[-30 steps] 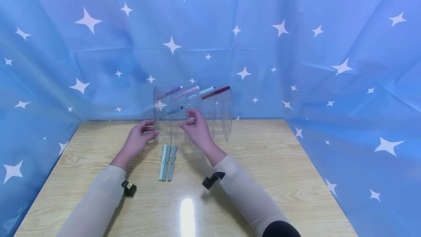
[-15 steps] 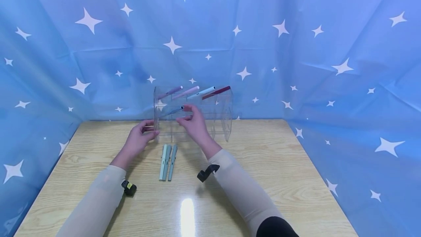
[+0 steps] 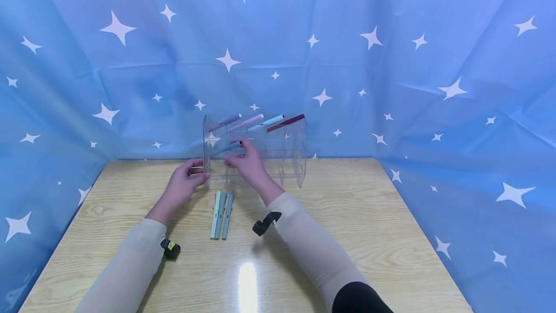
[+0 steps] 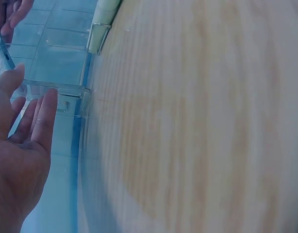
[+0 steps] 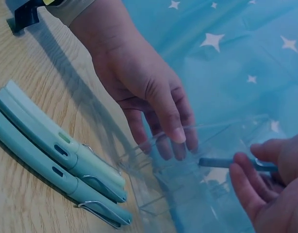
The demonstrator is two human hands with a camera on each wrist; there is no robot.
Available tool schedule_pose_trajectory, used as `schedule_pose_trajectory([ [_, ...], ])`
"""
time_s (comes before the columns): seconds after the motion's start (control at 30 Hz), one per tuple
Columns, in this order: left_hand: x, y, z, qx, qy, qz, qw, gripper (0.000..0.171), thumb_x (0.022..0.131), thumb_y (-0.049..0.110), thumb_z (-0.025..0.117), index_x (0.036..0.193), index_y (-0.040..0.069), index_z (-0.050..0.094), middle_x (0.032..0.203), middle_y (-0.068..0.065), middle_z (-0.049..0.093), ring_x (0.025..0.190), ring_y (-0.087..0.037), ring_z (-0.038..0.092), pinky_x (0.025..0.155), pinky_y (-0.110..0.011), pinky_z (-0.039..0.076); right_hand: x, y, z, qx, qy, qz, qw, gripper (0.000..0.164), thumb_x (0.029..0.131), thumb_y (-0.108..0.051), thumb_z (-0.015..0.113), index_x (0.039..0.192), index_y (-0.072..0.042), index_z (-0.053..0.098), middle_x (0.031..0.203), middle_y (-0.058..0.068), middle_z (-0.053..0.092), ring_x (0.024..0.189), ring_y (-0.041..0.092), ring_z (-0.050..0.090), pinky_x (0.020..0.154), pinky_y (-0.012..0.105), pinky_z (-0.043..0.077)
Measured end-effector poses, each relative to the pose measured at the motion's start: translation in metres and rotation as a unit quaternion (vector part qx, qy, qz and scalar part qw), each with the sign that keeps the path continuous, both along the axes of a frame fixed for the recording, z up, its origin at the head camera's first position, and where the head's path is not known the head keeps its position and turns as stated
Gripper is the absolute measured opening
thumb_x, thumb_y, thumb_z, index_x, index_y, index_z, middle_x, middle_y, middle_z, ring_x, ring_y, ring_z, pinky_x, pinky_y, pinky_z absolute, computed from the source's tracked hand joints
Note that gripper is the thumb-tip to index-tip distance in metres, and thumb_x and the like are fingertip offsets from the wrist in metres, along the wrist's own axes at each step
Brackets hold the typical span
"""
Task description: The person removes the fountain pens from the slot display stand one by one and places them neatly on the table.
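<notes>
A clear acrylic pen rack stands near the back of the table. My left hand grips its left end, thumb in front and fingers behind the side wall. At the lower tier, my right hand is at a blue pen. A space shows between thumb and index finger in the head view. In the right wrist view the fingertips overlap this pen, whose end sticks out beyond them. On the upper tier lie a purple pen, a pink pen, a light blue pen and a dark red pen.
In front of the rack, a pale mint pen and two grey-green pens lie side by side on the wooden table. A blue star-patterned curtain hangs close behind the rack and along both sides.
My right hand has moved left along the rack's front, from right of the blue pen to where its fingers overlap it. The left hand, rack and table pens have stayed in place.
</notes>
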State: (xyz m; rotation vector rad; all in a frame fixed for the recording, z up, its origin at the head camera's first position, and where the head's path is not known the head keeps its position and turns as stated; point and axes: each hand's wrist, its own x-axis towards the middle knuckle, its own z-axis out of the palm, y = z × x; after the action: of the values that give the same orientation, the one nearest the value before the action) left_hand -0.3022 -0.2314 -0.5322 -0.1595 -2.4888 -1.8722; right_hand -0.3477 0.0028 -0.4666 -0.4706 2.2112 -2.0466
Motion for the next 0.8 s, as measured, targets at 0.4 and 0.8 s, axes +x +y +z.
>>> schedule_pose_trajectory([
  [0.4,-0.001,0.0,-0.001,-0.01,0.005,0.004,0.9999,0.057,0.108,0.025,0.077,0.156,0.003,0.055,0.152,-0.022,0.06,0.142,-0.041,0.057,0.095,-0.025,0.063,-0.003,-0.012,-0.003,-0.008,0.0,0.01,1.0,0.043,0.102,0.0,0.078,0.142,0.0,0.064,0.125,0.026,0.073,0.09,0.034,0.08,0.081,0.035,0.07],
  [0.8,0.001,0.001,0.001,-0.014,-0.005,0.004,0.9999,0.059,0.108,0.027,0.077,0.159,0.005,0.054,0.154,-0.021,0.059,0.144,-0.041,0.056,0.1,-0.032,0.063,-0.003,-0.018,-0.001,0.028,0.02,-0.025,0.999,0.028,0.105,-0.001,0.075,0.132,-0.004,0.07,0.111,0.01,0.076,0.076,0.028,0.078,0.072,0.038,0.07],
])
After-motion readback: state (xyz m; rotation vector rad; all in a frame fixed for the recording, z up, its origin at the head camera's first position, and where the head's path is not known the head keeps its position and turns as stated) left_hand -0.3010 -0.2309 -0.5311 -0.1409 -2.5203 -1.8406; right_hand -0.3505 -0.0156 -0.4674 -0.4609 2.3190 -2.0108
